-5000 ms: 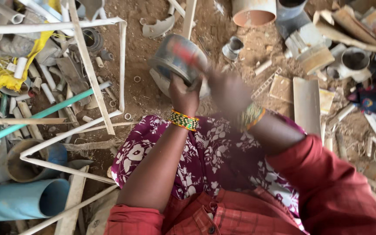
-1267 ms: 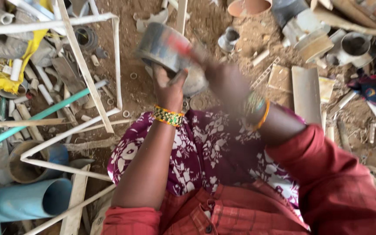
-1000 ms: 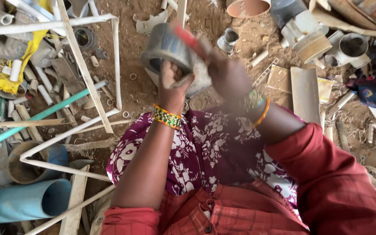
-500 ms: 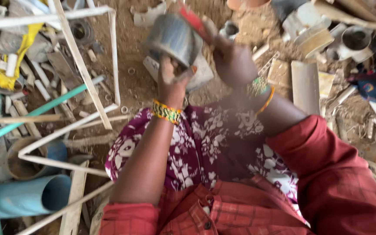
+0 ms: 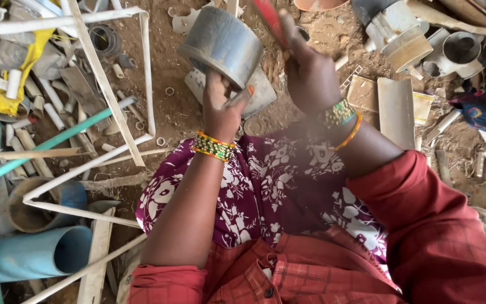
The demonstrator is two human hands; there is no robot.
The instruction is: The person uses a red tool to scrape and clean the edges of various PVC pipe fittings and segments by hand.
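My left hand grips a short grey pipe fitting from below and holds it up in front of me, its open end tilted away. My right hand is raised just right of the fitting, closed around a red-handled tool whose upper end runs out of view. Both wrists wear beaded bangles. A flat grey slab lies on the dirt under the fitting. My lap is covered by purple flowered cloth.
White thin pipes form a frame at left, crossed by a green bar. A blue wide pipe lies at lower left. Grey fittings and flat offcuts litter the dirt at upper right.
Both hands have risen. The grey fitting went up and tilted, and my right hand lifted the red-handled tool higher beside it.
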